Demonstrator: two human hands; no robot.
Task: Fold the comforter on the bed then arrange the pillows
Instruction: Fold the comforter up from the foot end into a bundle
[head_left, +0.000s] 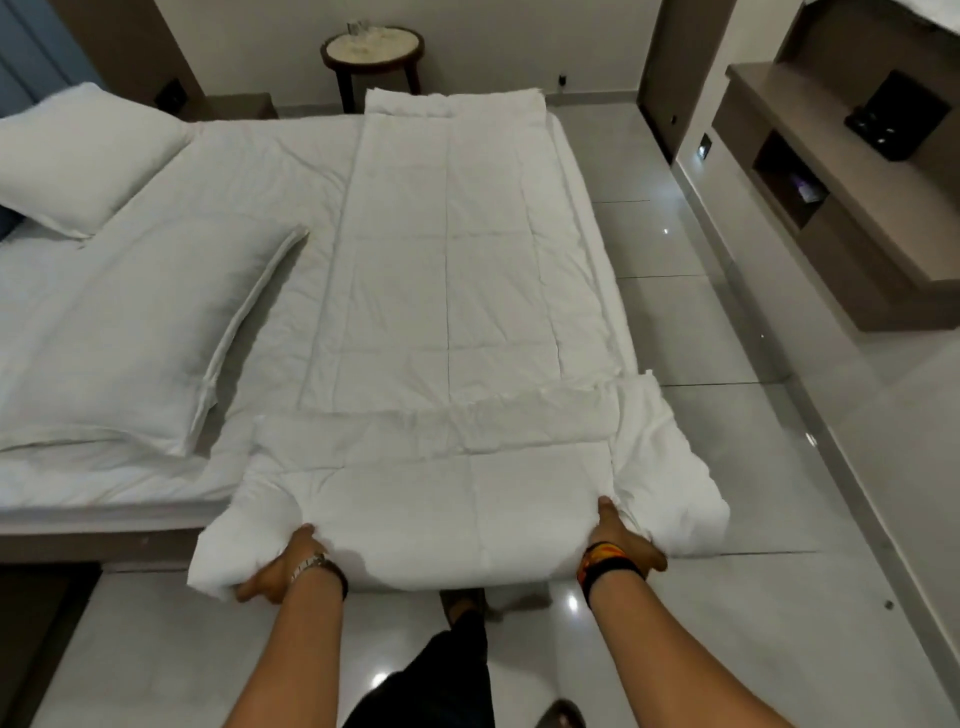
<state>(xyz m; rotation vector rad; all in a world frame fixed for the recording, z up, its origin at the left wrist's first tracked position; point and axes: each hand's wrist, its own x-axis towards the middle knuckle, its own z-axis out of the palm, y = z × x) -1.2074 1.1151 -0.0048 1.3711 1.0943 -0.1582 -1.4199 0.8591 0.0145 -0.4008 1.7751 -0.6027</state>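
Both bare forearms come up from the bottom edge of the frame and spread slightly apart. The left hand (283, 566), with a silver metal watch (311, 564) on the wrist, is closed in a grip at lower centre-left. The right hand (621, 538), with an orange and black wristband (605, 564), grips at lower centre-right, thumb pointing up.

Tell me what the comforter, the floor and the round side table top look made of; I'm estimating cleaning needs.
Comforter: white quilted fabric, matte, with stitched squares and a puffy filling.
Floor: large glossy tiles, pale, with grout lines and light reflections.
Side table top: a pale, stone-like disc in a dark, probably wooden, rim; unclear.
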